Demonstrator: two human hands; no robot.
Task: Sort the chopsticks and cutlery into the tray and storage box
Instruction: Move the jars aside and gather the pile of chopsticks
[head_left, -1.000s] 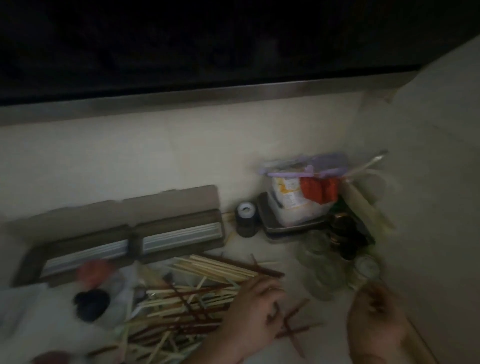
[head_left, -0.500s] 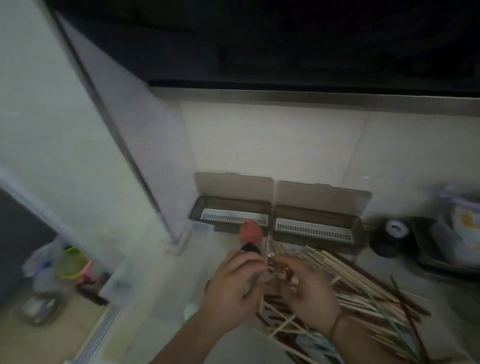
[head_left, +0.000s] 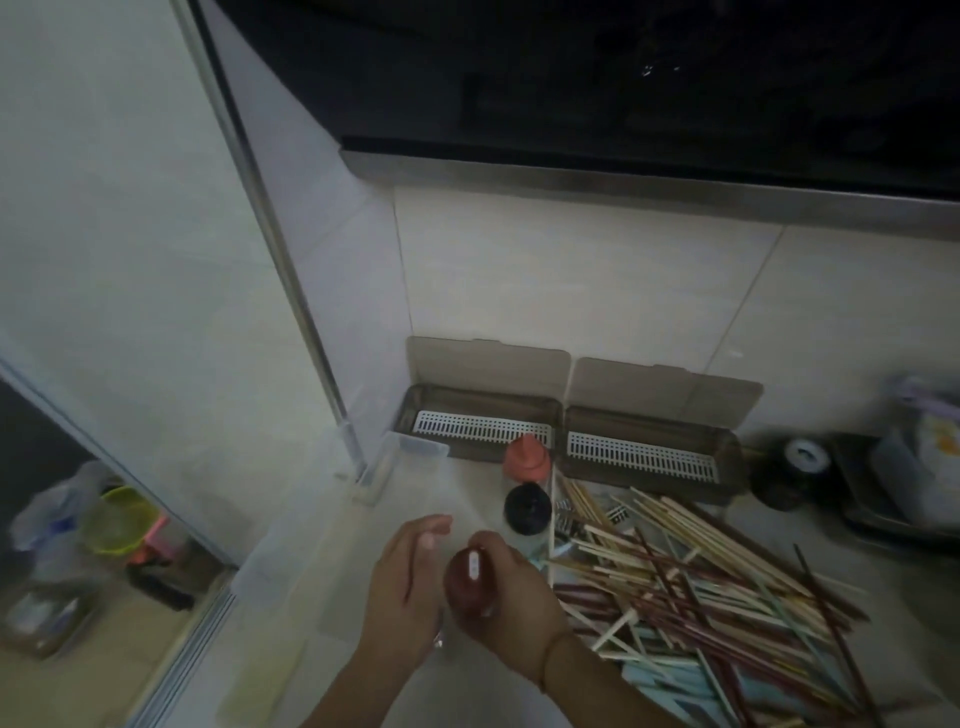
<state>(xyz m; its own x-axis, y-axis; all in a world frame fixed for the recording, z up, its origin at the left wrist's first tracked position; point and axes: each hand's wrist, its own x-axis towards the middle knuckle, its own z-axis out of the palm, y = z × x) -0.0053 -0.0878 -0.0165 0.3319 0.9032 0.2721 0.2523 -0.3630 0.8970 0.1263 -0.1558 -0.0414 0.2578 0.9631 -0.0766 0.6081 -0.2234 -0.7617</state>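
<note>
Hands have dropped lower and parted since 0.5 s ago. Head view: left hand spread flat, holding nothing; right hand curled round a dark red rounded object. Thin wood and plastic chopsticks piled on the bench, right of the hands. Two slotted brown trays against the wall.

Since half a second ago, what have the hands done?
The right hand has drawn back toward the person and now grips a dark red round-ended object; the left hand has let go and opened beside it. The chopstick pile and the two lidded boxes stayed put.
</note>
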